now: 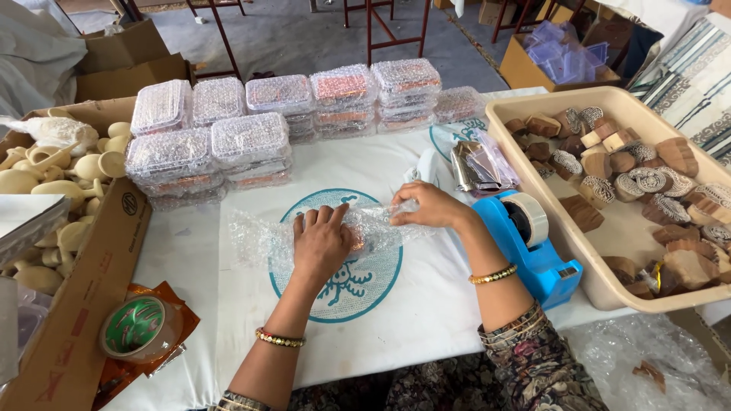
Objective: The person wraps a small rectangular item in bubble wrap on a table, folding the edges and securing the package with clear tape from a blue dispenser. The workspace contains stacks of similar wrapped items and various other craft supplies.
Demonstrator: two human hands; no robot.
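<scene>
Your left hand (321, 242) is pressing flat, fingers spread, on the bubble wrap (259, 237) at the table's (426, 304) middle, hiding whatever is lying under the palm. Your right hand (428, 205) is pinching the wrap's far edge beside the blue tape dispenser (533, 247); the wrapped item is too blurred to identify.

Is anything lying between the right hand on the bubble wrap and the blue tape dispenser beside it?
Nothing visible does. The right hand pinches the bubble wrap at its right end, and the blue tape dispenser stands just to its right on bare table cloth. The left hand presses the wrapped piece flat.
</scene>
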